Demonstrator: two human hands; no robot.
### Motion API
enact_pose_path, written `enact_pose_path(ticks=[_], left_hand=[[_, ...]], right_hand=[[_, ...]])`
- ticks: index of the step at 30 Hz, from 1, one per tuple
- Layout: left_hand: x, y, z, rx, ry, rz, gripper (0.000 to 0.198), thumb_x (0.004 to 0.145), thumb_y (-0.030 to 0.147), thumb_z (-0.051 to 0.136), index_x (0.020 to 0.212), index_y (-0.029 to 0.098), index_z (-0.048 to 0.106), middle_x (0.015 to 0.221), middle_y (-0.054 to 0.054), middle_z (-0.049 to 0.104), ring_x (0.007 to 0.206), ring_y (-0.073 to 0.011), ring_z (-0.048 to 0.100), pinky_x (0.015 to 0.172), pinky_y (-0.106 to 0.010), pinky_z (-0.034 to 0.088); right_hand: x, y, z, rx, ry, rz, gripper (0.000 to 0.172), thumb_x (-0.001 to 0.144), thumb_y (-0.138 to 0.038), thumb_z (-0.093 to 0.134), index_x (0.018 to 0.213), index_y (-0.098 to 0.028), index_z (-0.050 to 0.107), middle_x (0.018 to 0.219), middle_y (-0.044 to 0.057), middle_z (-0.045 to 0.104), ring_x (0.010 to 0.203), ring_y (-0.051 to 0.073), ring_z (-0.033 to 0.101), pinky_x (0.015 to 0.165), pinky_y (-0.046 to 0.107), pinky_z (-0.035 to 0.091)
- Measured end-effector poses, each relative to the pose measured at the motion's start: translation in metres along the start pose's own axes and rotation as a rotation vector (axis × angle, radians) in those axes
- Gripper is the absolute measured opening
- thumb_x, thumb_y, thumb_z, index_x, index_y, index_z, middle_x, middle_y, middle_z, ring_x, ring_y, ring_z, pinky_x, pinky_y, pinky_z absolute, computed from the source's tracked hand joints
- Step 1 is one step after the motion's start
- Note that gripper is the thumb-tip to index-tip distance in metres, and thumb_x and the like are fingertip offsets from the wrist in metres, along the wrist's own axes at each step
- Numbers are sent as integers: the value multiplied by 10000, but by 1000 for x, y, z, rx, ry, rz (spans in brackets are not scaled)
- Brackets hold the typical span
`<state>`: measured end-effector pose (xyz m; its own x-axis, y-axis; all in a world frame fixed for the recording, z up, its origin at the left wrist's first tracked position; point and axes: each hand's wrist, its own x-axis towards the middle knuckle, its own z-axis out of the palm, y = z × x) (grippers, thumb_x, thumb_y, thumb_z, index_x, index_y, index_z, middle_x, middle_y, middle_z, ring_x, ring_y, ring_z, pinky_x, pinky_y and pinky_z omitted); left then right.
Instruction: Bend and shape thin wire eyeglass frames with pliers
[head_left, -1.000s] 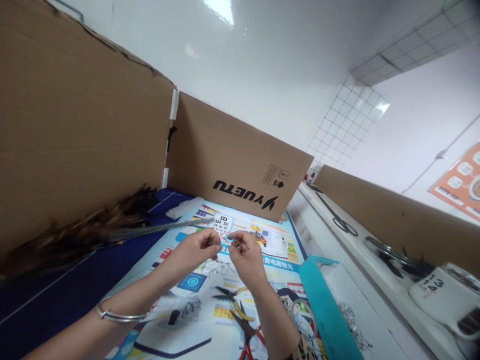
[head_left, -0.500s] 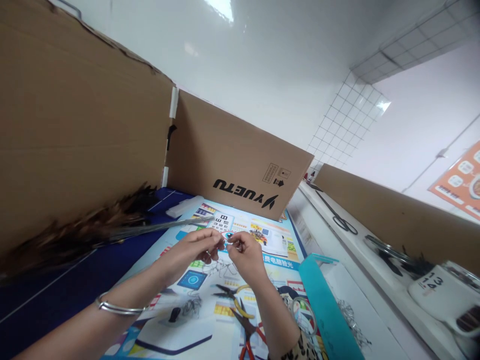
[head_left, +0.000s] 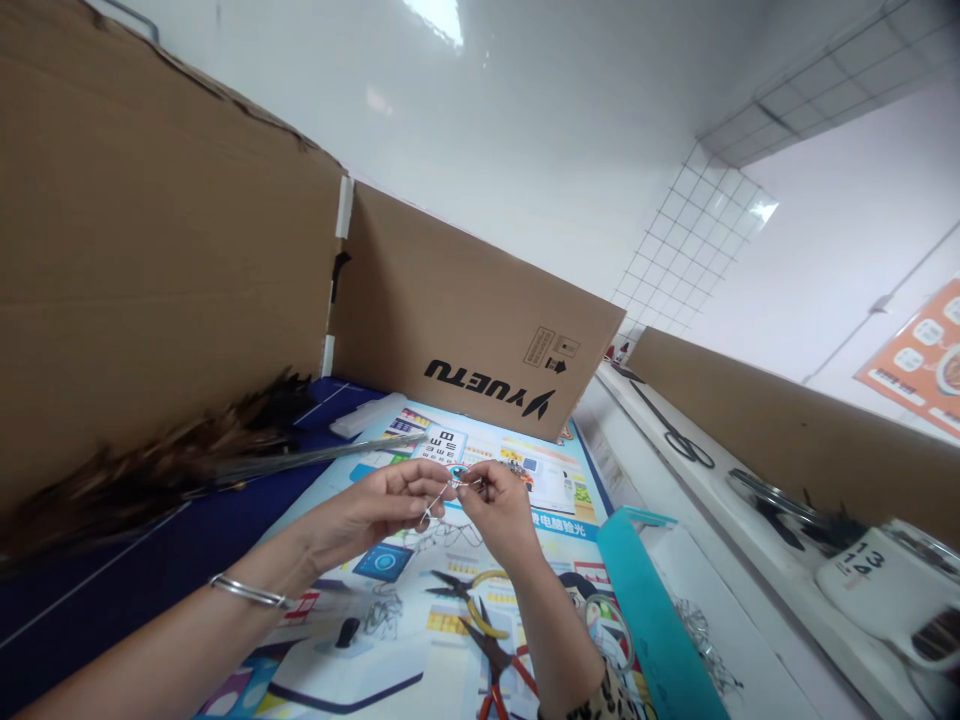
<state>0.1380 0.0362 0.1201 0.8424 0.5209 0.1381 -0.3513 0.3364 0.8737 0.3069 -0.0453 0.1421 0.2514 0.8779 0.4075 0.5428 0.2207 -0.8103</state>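
My left hand point(head_left: 382, 503) and my right hand point(head_left: 495, 505) meet above a printed poster point(head_left: 525, 470) on the desk. Both pinch a thin bent piece of silver wire point(head_left: 442, 497) between fingertips. A silver bangle point(head_left: 247, 592) sits on my left wrist. Below the hands lie more bent wire pieces point(head_left: 442, 535) and a small wire tangle point(head_left: 382, 612). Yellow-handled pliers point(head_left: 465, 592) and red-handled pliers point(head_left: 501, 672) rest on the poster near my right forearm.
Cardboard panels point(head_left: 465, 320) wall the desk at left and back. A feather duster point(head_left: 157, 465) lies at left on blue cloth. A teal box lid point(head_left: 652, 620), a tape roll point(head_left: 607, 625), scissors point(head_left: 675, 435) and a white mug point(head_left: 877, 590) are at right.
My left hand has turned palm up and its fingers have stretched out along the wire. The hands have dropped slightly and stay together.
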Motion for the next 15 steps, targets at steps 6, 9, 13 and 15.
enact_pose_path(ticks=[6,9,13,15], left_hand=[[3,-6,1,61,-43,96,380,692,211,764,1017,201,568,848,-10,581,707,-125,513,627,-240,403],[3,-6,4,121,-18,137,341,722,211,741,1005,205,551,819,6,548,685,-112,472,614,-227,392],[3,-7,7,183,37,166,333,736,216,718,1016,215,538,765,29,491,650,-107,435,588,-218,381],[4,-9,8,209,79,173,329,741,215,702,1023,222,535,745,38,467,631,-106,421,571,-216,378]], right_hand=[[-1,-2,3,-14,3,12,114,712,-184,587,822,-184,615,745,-13,588,564,92,460,515,201,392],[-2,-5,3,43,-13,36,120,709,-194,609,829,-181,611,720,-18,570,563,91,460,516,204,388],[-3,-9,2,233,-106,109,160,726,-235,627,874,-183,604,647,-46,509,507,75,427,465,195,344],[-4,-11,1,325,-151,124,179,735,-251,628,900,-184,611,625,-55,485,481,68,411,444,193,323]])
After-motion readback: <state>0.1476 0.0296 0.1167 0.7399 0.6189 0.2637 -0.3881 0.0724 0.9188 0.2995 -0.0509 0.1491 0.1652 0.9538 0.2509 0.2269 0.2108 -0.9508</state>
